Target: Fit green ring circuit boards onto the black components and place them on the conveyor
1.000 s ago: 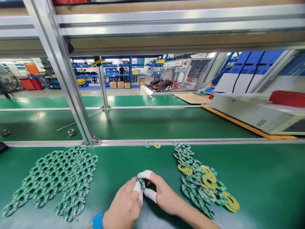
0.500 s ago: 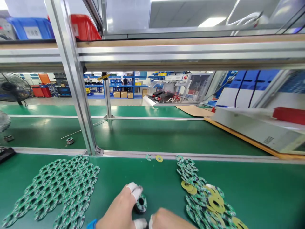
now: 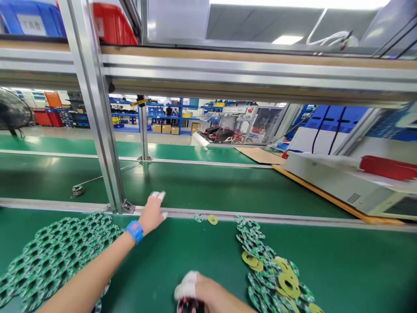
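Observation:
My left hand [image 3: 152, 214], white covers on its fingertips and a blue band at the wrist, stretches over the metal rail. A sliver of green shows past its curled fingers, apparently the green-ringed coil core, mostly hidden by the hand. Low in the middle, my right hand [image 3: 202, 289] is closed around a small black-and-red part [image 3: 187, 305], cut off by the bottom edge. Green ring boards [image 3: 55, 254] lie in a wide patch to the left. More green ring boards [image 3: 257, 248] are heaped to the right, mixed with yellow ring washers [image 3: 289, 284].
One green ring and one yellow washer [image 3: 212, 219] lie by the metal rail [image 3: 192, 213]. Beyond it, another coil core [image 3: 77, 190] stands on the green surface. A metal post [image 3: 97, 113] rises left of centre. A grey machine [image 3: 342, 182] stands at right.
My left hand has moved from the front middle up and left to the rail. The coil core has left its spot on the mat. My right hand now shows a black-and-red part.

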`<state>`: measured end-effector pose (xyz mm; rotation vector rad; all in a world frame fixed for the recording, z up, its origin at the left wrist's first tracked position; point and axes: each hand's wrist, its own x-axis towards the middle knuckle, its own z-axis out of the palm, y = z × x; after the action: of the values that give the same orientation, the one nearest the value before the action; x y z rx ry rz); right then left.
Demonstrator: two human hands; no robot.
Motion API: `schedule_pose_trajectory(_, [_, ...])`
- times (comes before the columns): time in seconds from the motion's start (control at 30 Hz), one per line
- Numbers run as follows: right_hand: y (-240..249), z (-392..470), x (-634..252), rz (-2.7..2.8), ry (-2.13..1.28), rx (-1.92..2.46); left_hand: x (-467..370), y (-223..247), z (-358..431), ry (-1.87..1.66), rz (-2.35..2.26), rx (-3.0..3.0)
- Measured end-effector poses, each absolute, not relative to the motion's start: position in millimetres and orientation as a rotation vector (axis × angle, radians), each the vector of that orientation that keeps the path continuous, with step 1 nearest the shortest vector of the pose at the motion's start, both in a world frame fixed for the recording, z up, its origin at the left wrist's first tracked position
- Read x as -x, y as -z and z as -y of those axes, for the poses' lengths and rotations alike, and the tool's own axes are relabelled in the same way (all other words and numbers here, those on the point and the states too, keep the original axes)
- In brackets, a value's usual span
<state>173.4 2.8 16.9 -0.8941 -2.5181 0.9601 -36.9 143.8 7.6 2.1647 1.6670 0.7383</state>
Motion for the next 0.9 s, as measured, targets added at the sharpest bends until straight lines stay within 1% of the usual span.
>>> schedule_pose_trajectory(0.1, [-11,-14,-181,2.352,-0.962,1.113,27,-3,-79,-0.482,-1.218,-2.09])
schedule_pose_trajectory(0.2, [-4,-13,-183,2.208,-0.975,1.214,17,-2,-32,-0.392,-1.013,-1.955])
schedule_pose_trajectory(0.27, [0,-8,-181,2.167,-0.901,1.232,11,1,-17,-0.466,-0.997,-1.908])
schedule_pose_trajectory(0.33, [2,-2,-180,2.252,-0.68,1.186,6,6,-12,-0.57,-0.998,-1.902])
schedule_pose_trajectory(0.43, [0,2,-180,2.469,-0.29,0.992,0,10,-13,-0.648,-1.004,-1.972])
schedule_pose_trajectory(0.53, [-5,4,-181,2.597,-0.071,0.782,-1,10,-15,-0.619,-1.038,-2.065])
schedule_pose_trajectory(0.63, [-5,11,-177,2.681,0.008,0.681,0,8,-15,-0.582,-1.1,-2.121])
schedule_pose_trajectory(0.77, [7,27,-168,2.891,0.153,0.688,1,8,-14,-0.565,-1.182,-2.128])
schedule_pose_trajectory(0.83, [7,27,-171,2.891,0.147,0.637,1,9,-13,-0.569,-1.206,-2.114])
schedule_pose_trajectory(0.9, [-3,10,-186,2.745,0.078,0.749,1,9,-14,-0.571,-1.202,-2.087])
